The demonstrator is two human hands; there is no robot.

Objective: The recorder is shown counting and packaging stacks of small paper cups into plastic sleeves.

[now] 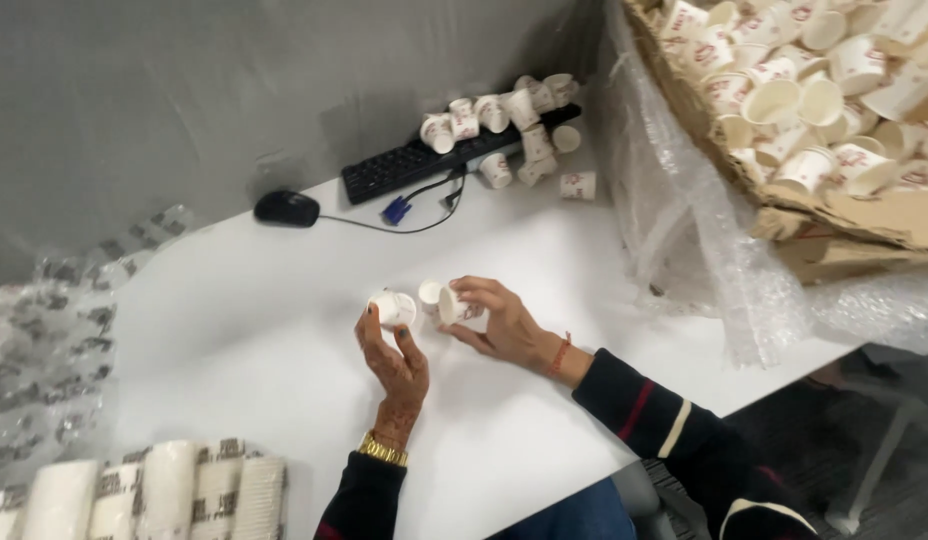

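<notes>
Head view, looking down on a white table (284, 330). Left hand (394, 365) held one small paper cup (392, 308) on its side, thumb and fingers curled round the wall, firmly closed on it. Right hand (499, 320) had its fingers wrapped about a second cup (452, 305), mouth turned toward the first; a third cup (430, 293) sat just beside it, touching or nearly so, and I could not tell whether the right fingers gripped that one too. All three were close together above mid-table, between the two hands. My judgement: the step was bringing loose cups together mouth to base. To do that well I would have kept the axes lined up before pushing, pinched near the rims only lightly so the thin walls did not crush, and let the left hand stay the steady one. Beyond, a heap of cups (504, 115) lay across a keyboard (414, 160), a mouse (286, 208) near it; a carton (864, 215) of loose cups stood far right on bubble wrap (684, 230); wrapped sleeves (164, 495) of cups lay at the near left.
</notes>
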